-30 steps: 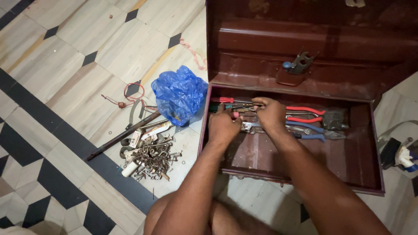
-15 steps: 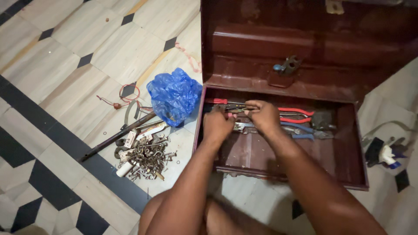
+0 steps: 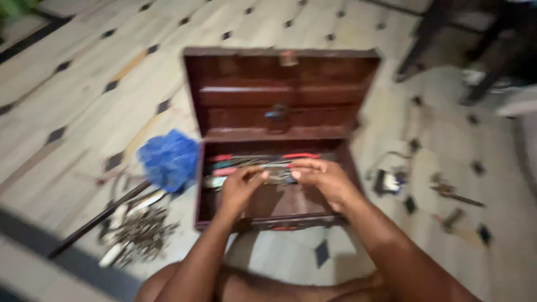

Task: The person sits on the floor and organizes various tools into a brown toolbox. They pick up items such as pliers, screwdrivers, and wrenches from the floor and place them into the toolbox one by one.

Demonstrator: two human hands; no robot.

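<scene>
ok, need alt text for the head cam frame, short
A person's left hand and right hand reach into an open dark red metal toolbox on a tiled floor, over a blurred row of red- and blue-handled tools. A blue plastic bag and a heap of small metal hardware lie left of the box.

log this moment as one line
left hand over tools in box | right hand beside it, grip unclear | toolbox lid open | blue bag left | frame blurred
</scene>
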